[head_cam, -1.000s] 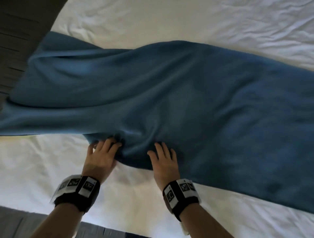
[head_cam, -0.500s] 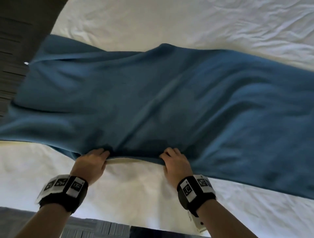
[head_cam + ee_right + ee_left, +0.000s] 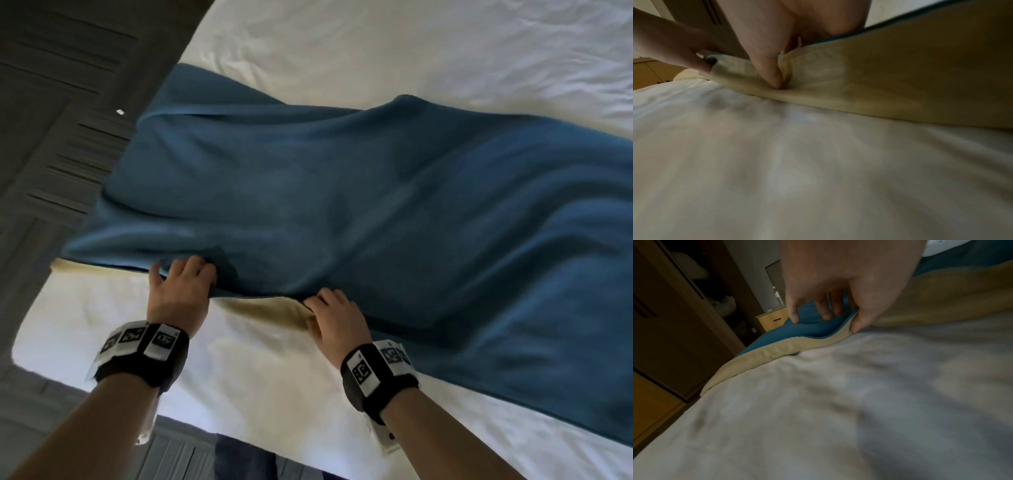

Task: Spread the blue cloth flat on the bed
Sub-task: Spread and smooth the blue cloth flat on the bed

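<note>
In the head view, my left hand [image 3: 181, 294] and right hand [image 3: 337, 320] have lifted the near edge of the blue cloth [image 3: 359, 212] higher off the bed [image 3: 274, 370] than before. In the left wrist view my fingers [image 3: 859, 321] pinch this edge, and in the right wrist view my thumb presses its beige underside [image 3: 879, 84].

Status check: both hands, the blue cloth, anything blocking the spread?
Left hand and right hand pinch near edge of blue cloth. Edge lifted, tan underside showing; cloth rumpled on bed. Nothing in the way.
</note>
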Motion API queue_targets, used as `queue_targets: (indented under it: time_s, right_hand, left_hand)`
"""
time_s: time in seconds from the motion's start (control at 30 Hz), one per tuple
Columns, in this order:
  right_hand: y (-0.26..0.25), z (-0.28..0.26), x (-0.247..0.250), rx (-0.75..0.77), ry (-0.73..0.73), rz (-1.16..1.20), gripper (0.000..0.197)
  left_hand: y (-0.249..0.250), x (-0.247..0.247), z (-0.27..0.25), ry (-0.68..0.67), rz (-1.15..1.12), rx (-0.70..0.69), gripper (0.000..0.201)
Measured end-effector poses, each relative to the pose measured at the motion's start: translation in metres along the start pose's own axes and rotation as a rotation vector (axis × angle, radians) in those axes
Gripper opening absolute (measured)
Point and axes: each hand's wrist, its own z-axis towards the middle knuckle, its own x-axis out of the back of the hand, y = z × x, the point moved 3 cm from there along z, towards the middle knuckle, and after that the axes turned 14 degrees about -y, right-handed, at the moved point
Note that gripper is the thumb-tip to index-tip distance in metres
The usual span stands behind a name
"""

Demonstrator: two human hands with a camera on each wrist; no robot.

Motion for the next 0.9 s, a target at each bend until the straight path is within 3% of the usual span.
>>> queue_targets:
  time_s: [0.2, 0.33, 0.5, 0.6, 0.7, 0.83, 0.9]
  right_hand:
    - [-0.045, 0.021, -0.006, 0.027, -0.095, 0.157, 0.037]
    - [-0.073, 0.028, -0.010, -0.058, -0.011, 0.160, 0.031]
    - [-0.091, 0.034, -0.003, -0.234, 0.138, 0.203, 0.045]
    - [-0.096, 0.036, 0.002, -0.273, 0.152, 0.239, 0.040]
    - [-0.103, 0.034, -0.003, -0.255, 0.153, 0.226, 0.033]
    - [-0.099, 0.029, -0.018, -0.278, 0.115, 0.154, 0.037]
    - [-0.092, 0.025, -0.025, -0.366, 0.046, 0.086, 0.046]
  left_hand:
    - [-0.021, 0.014, 0.015, 0.013, 0.005, -0.125, 0.015]
    - [-0.050, 0.034, 0.025, -0.043, -0.025, -0.182, 0.018]
    - [-0.097, 0.056, 0.040, -0.142, -0.063, -0.131, 0.012]
    - [-0.114, 0.055, 0.040, -0.120, -0.123, -0.168, 0.014]
    - [-0.113, 0.039, 0.035, -0.224, -0.126, -0.226, 0.028]
    - [-0.107, 0.026, 0.020, -0.169, -0.005, -0.314, 0.023]
    - [-0.114, 0.018, 0.017, -0.132, 0.033, -0.279, 0.019]
